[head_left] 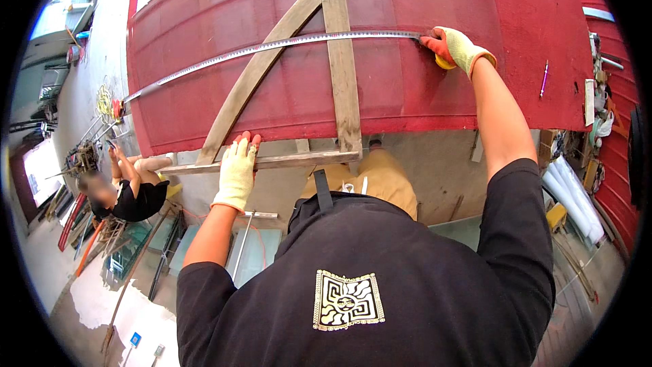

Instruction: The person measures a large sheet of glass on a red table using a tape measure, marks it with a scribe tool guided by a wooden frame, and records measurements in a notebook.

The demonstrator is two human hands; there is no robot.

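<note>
Both hands are gloved and well apart at the red table (543, 20). Over the table's right part, the right hand (458, 51) is closed on one end of the visible measuring tape (272, 45), which stretches across the tabletop to its left edge, passing over a wooden frame (341, 71). At the table's near edge, the left hand (237, 173) lies over the frame's bottom bar; I can't tell whether it grips. Toward the table's right edge lies a slim pen (545, 79); someone in black (141, 198) sits low off its near left corner.

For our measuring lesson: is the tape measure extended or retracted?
Extended: its blade stretches over the red tabletop to the gloved right hand.
</note>
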